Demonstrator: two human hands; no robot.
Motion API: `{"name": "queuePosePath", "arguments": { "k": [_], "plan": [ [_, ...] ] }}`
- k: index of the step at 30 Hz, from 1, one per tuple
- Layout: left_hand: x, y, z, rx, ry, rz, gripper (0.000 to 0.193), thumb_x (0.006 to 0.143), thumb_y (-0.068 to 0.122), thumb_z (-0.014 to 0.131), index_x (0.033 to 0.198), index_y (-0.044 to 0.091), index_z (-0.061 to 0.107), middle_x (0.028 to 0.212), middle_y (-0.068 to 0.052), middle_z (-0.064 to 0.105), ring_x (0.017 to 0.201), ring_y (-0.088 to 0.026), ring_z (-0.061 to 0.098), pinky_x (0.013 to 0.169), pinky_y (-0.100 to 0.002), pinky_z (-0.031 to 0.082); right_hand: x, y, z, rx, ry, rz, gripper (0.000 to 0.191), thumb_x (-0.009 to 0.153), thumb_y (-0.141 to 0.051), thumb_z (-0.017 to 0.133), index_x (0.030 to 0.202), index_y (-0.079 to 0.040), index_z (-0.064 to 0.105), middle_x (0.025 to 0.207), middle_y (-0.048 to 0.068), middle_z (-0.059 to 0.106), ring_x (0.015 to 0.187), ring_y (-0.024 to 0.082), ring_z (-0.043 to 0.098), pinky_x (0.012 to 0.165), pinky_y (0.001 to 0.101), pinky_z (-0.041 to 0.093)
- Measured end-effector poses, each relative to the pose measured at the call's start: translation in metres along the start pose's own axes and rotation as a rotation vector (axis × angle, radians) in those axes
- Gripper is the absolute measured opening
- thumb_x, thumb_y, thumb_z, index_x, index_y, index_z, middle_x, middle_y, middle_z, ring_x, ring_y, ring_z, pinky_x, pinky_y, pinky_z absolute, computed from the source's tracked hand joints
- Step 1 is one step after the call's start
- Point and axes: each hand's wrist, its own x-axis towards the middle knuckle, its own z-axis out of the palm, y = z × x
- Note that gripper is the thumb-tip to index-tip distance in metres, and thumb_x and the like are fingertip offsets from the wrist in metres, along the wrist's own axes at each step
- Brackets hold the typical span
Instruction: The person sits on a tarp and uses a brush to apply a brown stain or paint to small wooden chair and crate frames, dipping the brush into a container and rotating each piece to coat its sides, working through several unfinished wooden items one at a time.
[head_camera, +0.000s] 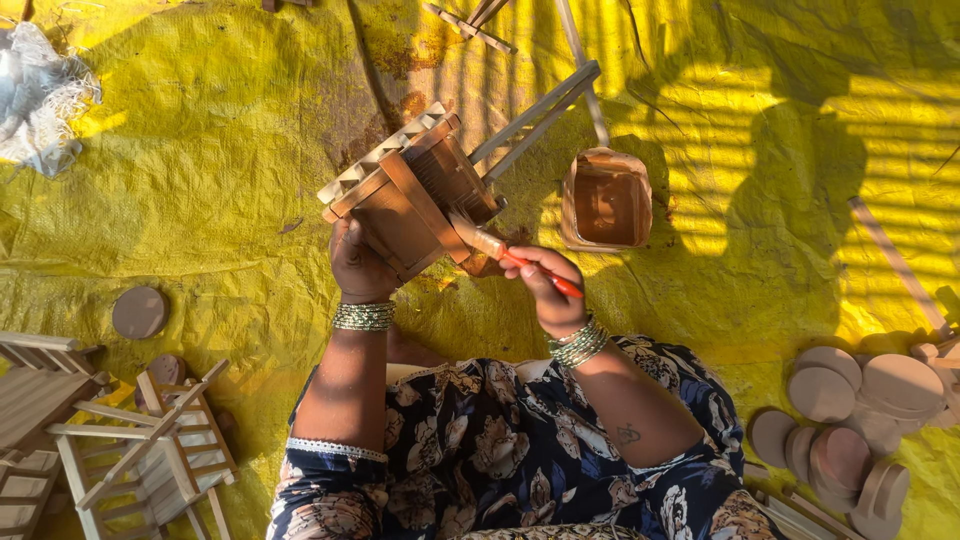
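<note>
Left hand (358, 262) grips the wooden cart (410, 195), right hand (548, 290) pinches the brush (505, 253). Honestly, a loaded brush could drip onto the yellow tarp (200, 180), or the tilted cart could slip.

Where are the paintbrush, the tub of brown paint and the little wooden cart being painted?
paintbrush (505, 254), head view, on the handle near the ferrule.
tub of brown paint (606, 203), head view, on its paint-coated inside.
wooden cart (405, 205), head view, on its painted side panel.

cart (405, 195) in left hand (358, 265) | tub (606, 200) right of it | discs (845, 420) far right
</note>
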Motion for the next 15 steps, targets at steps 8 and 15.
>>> {"name": "queuePosePath", "arguments": {
  "k": [8, 15],
  "plan": [
    [-0.011, -0.004, 0.028, -0.001, -0.015, -0.203, 0.050, 0.095, 0.021, 0.062, 0.138, -0.002, 0.050, 0.136, -0.015, 0.062, 0.126, -0.029, 0.062, 0.111, -0.046, 0.050, 0.015, -0.043, 0.008, -0.461, -0.057, -0.410, 0.029, 0.101, -0.006, 0.063, 0.129, 0.001, 0.063, 0.118, 0.017, 0.073, 0.108, 0.023, 0.072, 0.096, 0.0332, 0.058],
    [-0.009, -0.003, 0.022, 0.078, -0.009, -0.229, 0.043, 0.099, 0.013, 0.059, 0.137, -0.008, 0.053, 0.135, -0.020, 0.062, 0.125, -0.032, 0.063, 0.111, -0.047, 0.051, 0.011, -0.045, -0.012, -0.304, -0.090, -0.215, 0.023, 0.102, -0.002, 0.061, 0.124, 0.001, 0.067, 0.110, 0.015, 0.075, 0.100, 0.020, 0.073, 0.092, 0.0330, 0.058]
  ]
}}
